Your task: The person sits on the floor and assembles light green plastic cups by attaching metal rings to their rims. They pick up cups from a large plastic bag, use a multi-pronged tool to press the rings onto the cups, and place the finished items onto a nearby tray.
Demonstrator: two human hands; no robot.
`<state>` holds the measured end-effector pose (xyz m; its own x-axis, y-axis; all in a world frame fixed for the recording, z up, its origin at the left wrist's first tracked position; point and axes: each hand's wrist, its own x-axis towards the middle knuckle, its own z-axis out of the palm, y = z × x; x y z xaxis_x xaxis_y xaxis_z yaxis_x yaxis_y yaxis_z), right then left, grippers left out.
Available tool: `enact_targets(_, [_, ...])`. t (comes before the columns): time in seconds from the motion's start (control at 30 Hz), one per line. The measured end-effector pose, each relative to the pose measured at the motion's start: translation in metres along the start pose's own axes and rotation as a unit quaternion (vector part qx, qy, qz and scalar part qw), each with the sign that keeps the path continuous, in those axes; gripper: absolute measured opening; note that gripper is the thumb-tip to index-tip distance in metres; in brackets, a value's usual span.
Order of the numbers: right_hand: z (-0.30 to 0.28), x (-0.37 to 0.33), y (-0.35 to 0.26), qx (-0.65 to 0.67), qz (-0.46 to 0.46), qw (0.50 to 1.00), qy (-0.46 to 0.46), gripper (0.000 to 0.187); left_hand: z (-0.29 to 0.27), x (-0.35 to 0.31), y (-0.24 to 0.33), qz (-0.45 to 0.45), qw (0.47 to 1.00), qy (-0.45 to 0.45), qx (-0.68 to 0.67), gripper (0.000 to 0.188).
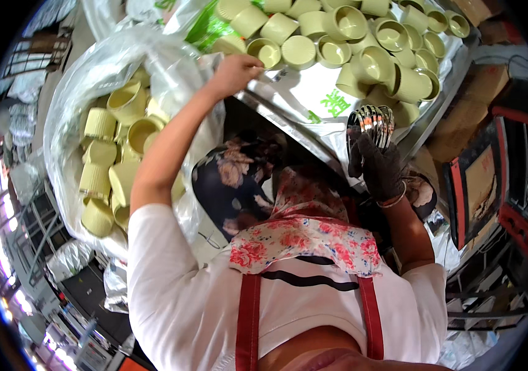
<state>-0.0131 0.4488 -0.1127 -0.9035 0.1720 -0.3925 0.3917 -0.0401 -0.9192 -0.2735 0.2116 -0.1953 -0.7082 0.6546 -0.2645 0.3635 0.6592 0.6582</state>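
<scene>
My bare left hand [236, 75] is at the near edge of a tabletop lined with white plastic sheet [304, 93], just in front of a pale yellow-green cup [265, 54]. Its fingers are curled together; what they pinch, if anything, is too small to tell. In a dark glove, my right hand [376, 164] grips a bunch of shiny metal rings [372, 120], held upright at the table's near right. Many similar cups, some with ribbed sides, crowd the far part of the sheet, some stacked or tipped over, such as a ribbed cup [299, 52].
To my left stands a large clear plastic bag [60, 157] with more of these cups [100, 123] inside. A metal rail [301, 130] runs along the table's near edge. Cardboard boxes [468, 99] and a black-and-red frame [480, 179] stand at the right.
</scene>
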Motion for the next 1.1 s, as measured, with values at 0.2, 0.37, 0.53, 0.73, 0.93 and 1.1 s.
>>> enact_targets(0.2, [-0.019,0.0,0.005,0.133,0.073,0.984,0.095,0.018,0.103,0.097,-0.088,0.033,0.898,-0.057,0.436,0.024])
enact_targets(0.37, [-0.031,0.016,0.022,-0.243,-0.224,0.941,0.078,0.014,0.086,0.077,-0.061,0.039,0.982,-0.013,0.183,0.02])
enact_targets(0.53, [-0.026,0.006,0.013,-0.211,-0.223,0.949,0.072,0.016,0.031,-0.023,0.094,0.006,0.975,-0.137,-0.176,0.025])
enact_targets(0.73, [0.003,-0.049,0.019,0.003,0.131,0.99,-0.047,0.016,0.064,-0.139,0.15,0.002,0.92,-0.109,-0.376,0.016])
enact_targets(0.93, [0.042,-0.095,0.05,0.068,0.036,0.99,-0.121,0.029,0.093,-0.19,0.158,-0.141,0.865,-0.118,-0.467,0.016])
enact_targets(1.1, [0.056,-0.108,0.06,-0.008,-0.096,0.989,-0.114,0.029,0.094,-0.212,0.156,-0.223,0.809,-0.101,-0.534,0.01])
